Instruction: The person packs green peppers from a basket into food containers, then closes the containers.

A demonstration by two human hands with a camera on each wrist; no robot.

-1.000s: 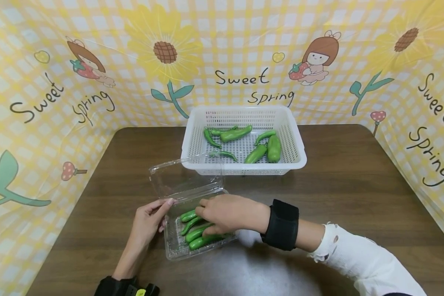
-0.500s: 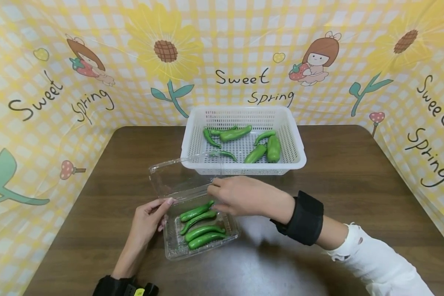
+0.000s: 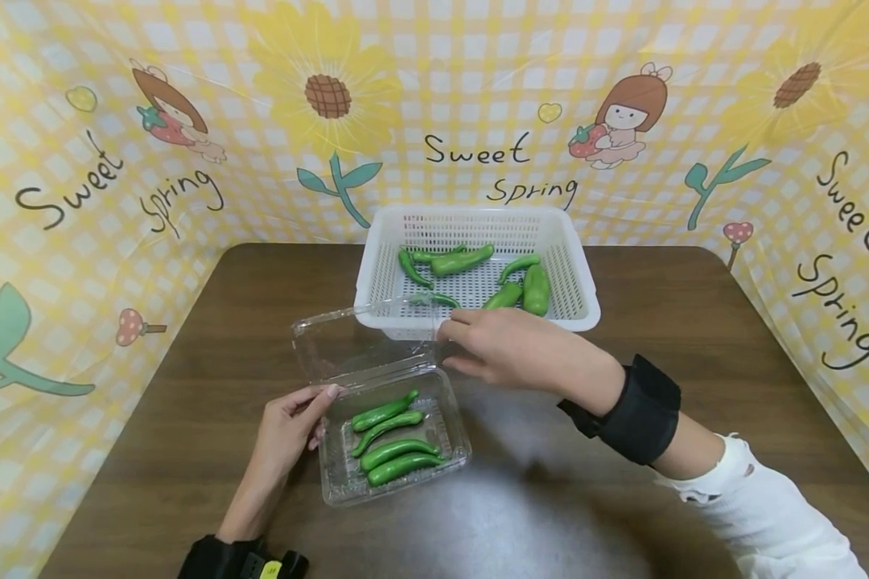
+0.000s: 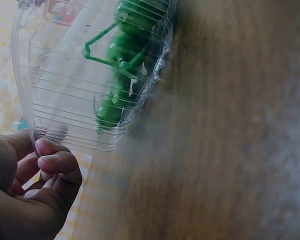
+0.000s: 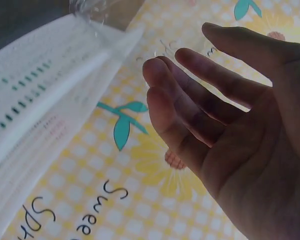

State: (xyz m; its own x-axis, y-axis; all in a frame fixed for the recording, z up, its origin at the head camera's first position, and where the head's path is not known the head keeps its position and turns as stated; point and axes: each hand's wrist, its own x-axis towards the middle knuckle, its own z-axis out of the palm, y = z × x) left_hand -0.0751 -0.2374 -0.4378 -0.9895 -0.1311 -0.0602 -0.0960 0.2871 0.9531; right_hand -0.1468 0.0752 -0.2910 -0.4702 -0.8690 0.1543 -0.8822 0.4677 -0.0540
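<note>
A clear plastic clamshell box [image 3: 456, 450] sits on the table with its lid [image 3: 322, 354] raised at the back. Several green peppers [image 3: 403, 469] lie side by side in its base. My left hand [image 3: 286, 430] pinches the box's rim at the back left corner, thumb on top; the left wrist view shows these fingers [image 4: 60, 162] at the clear edge. My right hand [image 3: 525, 350] hovers by the front edge of the white basket [image 3: 586, 310], just right of the lid. Its fingers [image 5: 185, 125] are loosely bent, holding nothing in the right wrist view.
The slotted white basket stands at the back of the brown wooden table [image 3: 275, 281], with several green peppers [image 3: 463, 261] spread inside. The raised lid overlaps its front left corner in the head view. A yellow checked cloth [image 3: 463, 80] hangs behind and along both sides.
My right hand has left the peppers in the box and moved back and right toward the basket. The left hand keeps its pinch on the box's corner.
</note>
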